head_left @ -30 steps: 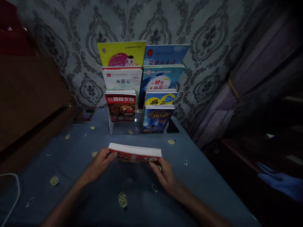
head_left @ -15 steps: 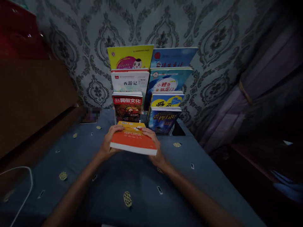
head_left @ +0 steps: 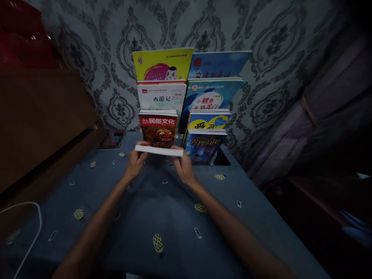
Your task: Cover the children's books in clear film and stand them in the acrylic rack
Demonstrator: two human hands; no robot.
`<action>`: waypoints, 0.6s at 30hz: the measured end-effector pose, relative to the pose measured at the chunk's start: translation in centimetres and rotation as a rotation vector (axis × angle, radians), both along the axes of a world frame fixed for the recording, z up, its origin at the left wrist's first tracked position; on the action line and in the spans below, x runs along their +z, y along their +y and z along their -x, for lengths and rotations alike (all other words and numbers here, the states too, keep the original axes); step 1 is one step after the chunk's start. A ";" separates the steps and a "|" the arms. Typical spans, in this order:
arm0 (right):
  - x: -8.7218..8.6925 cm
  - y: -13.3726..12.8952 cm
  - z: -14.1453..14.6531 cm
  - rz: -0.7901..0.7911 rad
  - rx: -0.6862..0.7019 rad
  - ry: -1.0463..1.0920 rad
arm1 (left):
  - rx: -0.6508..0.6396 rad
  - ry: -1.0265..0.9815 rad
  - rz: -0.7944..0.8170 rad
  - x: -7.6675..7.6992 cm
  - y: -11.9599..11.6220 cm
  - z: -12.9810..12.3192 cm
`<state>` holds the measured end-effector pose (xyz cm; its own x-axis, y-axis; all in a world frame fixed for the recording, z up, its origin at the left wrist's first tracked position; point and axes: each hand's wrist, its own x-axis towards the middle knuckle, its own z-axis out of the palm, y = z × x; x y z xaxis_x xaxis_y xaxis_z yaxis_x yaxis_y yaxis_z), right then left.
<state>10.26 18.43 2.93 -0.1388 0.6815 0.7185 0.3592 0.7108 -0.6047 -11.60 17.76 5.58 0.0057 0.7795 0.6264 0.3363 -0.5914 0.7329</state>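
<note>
Head view, frame centre: left hand [head_left: 136, 161] and right hand [head_left: 182, 167] grasp thin white-edged paperback book [head_left: 159, 150], level before clear tiered display rack's [head_left: 218, 158] seven standing books, not yet slotted.

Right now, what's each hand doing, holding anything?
Left hand: closed on the left end of the book.
Right hand: closed on the book's right end.

I am seeing only the white page edge of the book [head_left: 159, 150] in my hands. The blue-grey cloth [head_left: 162, 217] is showing pale yellow dotted ovals. The wallpaper [head_left: 87, 46] is showing grey damask. Behind are standing a red book [head_left: 157, 128], a yellow book [head_left: 161, 64] and a blue book [head_left: 217, 64].
</note>
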 end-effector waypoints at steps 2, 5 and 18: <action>0.6 0.8 0.2 0.004 -0.025 0.014 | 0.064 -0.037 -0.002 0.3 0.9 -0.1; 1.3 1.7 0.3 0.003 -0.031 0.005 | 0.129 -0.079 -0.018 0.9 1.7 -0.4; 1.6 1.1 0.0 0.042 -0.007 -0.039 | 0.138 -0.102 0.020 0.6 1.7 -0.4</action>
<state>10.24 19.54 4.49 -0.1615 0.7119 0.6834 0.3880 0.6825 -0.6193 -11.17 19.45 6.21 -0.1644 0.7809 0.6026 0.3367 -0.5298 0.7784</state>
